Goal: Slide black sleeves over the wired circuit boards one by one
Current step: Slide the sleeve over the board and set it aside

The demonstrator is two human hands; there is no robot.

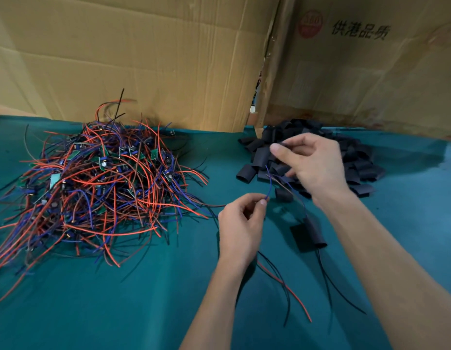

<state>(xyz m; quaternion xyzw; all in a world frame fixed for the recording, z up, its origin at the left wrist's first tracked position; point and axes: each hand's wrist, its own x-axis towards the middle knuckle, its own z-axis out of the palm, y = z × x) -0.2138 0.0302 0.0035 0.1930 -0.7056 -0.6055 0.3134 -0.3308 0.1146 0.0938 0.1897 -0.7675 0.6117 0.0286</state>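
Right of centre, the right hand [317, 165] pinches a black sleeve over the heap of black tubing sleeves [355, 160]; just below-left, the left hand [240, 226] pinches a blue wire [269, 184] pointing up towards it — the board itself is hidden.

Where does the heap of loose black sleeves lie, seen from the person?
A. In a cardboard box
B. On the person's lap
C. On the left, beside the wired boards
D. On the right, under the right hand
D: the sleeves lie on the green cloth to the right, the right hand over them; the wired boards are heaped on the left.
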